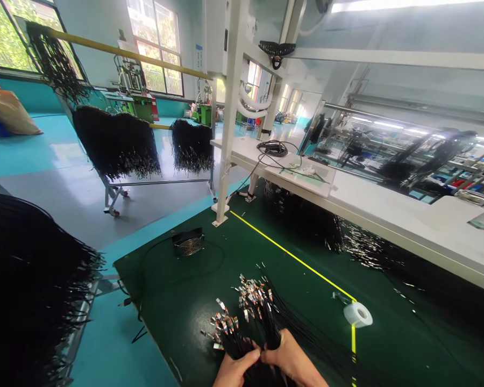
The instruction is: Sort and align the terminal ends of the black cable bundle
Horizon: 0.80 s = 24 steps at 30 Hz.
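At the near edge of the dark green bench (314, 344), both hands are wrapped around black cables: the left hand (234, 371) is closed on the smaller cable bundle (226, 336), and the right hand (292, 363) is clamped around the neck of the larger cable bundle (262, 309), whose metal connector ends fan outward above the fingers. The two bunches lie touching and partly crossed, so a likely trouble is that their leads tangle or get mixed as they are sorted; the splayed connectors could also snag one another or bend if squeezed too hard. Loose strands trailing off to the right might be dragged along and pull free. A tape roll (358, 314) sits on the yellow line (294, 258) to the right, well apart from the hands, and a small fan (189, 243) lies farther back. No brand, label or writing can be read anywhere; a blue notice on the far wall is too small to make out.
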### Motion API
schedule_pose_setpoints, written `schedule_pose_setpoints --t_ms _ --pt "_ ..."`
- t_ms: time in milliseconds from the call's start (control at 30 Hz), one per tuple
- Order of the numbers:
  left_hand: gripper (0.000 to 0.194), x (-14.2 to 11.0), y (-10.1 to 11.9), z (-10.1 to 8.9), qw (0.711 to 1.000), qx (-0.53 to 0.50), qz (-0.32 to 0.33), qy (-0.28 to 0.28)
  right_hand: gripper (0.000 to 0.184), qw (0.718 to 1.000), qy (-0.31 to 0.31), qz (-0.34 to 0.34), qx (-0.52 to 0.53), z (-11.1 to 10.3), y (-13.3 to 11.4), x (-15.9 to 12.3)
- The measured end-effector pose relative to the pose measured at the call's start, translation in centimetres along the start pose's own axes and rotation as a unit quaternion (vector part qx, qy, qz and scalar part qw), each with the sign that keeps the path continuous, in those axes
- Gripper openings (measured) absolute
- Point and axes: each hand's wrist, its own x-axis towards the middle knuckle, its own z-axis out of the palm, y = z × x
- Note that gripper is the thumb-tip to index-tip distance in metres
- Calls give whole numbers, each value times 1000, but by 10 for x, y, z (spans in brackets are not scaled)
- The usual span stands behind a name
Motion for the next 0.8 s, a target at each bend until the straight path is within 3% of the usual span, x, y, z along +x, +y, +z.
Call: schedule_pose_setpoints --t_ms 67,300,467,633,800 --pt "36 -2 2 -1 1000 21 7 -12 11 1000 5 3 -7 -2 0 -1" --pt "39 3 -3 -18 990 140 -2 31 14 999 9 33 2 -3 6 -1" --pt "34 -9 19 -11 975 223 -17 -3 12 1000 10 27 0 -1 -3 -7" --pt "39 -20 32 7 980 195 30 2 9 1000 -7 4 23 2 -13 -10" --pt "38 -14 26 5 984 174 23 -16 10 1000 4 13 5 1 -6 -6"
